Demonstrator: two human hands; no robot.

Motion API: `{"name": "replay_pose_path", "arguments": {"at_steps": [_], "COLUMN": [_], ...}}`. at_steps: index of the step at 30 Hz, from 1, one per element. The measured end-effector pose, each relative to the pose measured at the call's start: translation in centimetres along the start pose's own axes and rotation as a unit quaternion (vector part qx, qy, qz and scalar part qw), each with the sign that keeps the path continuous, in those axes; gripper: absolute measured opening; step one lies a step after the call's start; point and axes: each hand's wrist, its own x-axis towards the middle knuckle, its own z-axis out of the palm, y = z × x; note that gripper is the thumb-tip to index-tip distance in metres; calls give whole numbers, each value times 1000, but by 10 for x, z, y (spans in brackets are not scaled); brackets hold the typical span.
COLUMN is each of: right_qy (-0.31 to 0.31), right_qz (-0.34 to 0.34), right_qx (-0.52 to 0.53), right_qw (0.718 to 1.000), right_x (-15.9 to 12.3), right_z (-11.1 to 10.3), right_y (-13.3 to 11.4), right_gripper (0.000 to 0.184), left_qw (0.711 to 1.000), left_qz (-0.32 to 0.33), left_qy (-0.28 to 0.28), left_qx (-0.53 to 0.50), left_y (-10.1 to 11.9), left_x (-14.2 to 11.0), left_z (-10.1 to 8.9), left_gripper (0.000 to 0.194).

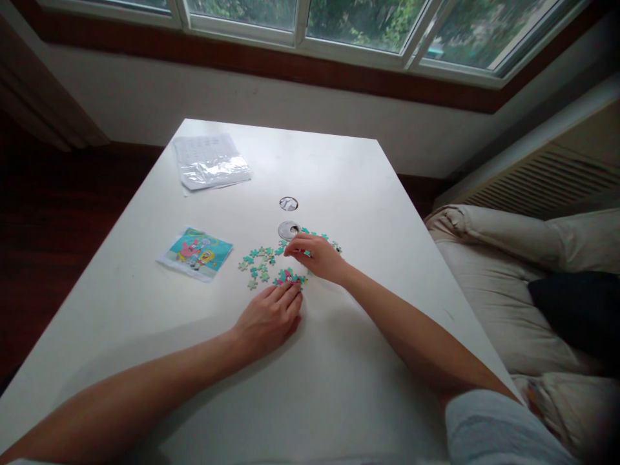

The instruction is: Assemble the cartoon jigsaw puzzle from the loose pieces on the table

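Note:
Small green and teal jigsaw puzzle pieces (261,255) lie scattered on the white table (159,361). My left hand (271,313) rests with its fingers stretched out, the tips touching a small cluster of puzzle pieces (287,278) with pink and yellow parts. Just above and to the right, my right hand (314,255) hovers over the loose pieces, thumb and fingers pinched together. Whatever it may hold is too small to make out. More teal pieces (310,232) lie behind the right hand, partly hidden by it.
A colourful cartoon picture sheet (201,252) lies left of the pieces. Papers in a clear plastic sleeve (210,161) sit at the far left corner. Beyond the pieces are a round table hole (289,204) and a round grommet cover (287,230). A beige sofa (489,278) stands at right.

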Motion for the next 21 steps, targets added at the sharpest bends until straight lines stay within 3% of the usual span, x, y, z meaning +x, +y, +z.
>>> {"name": "replay_pose_path", "arguments": {"at_steps": [6,10,14,17,21], "right_qy": [34,97,138,161,183], "right_qz": [26,86,190,228,240], "right_qx": [22,116,307,394,427], "right_qw": [999,985,922,876,853], "right_x": [-30,-39,-40,-41,-45], "right_z": [-1,6,14,16,17], "right_y": [-5,3,10,12,13], "right_gripper": [26,17,25,31,29], "left_qw": [1000,1000,1000,1000,1000], "left_qz": [0,1,-3,-2,2], "left_qy": [-5,-4,-3,-8,-5], "left_qx": [-3,-9,-19,-28,-31], "left_y": [-1,-1,-3,-4,-5], "left_x": [1,1,2,3,4], "left_z": [-2,-2,-4,-8,-10], "left_gripper": [38,37,36,35,33]}}
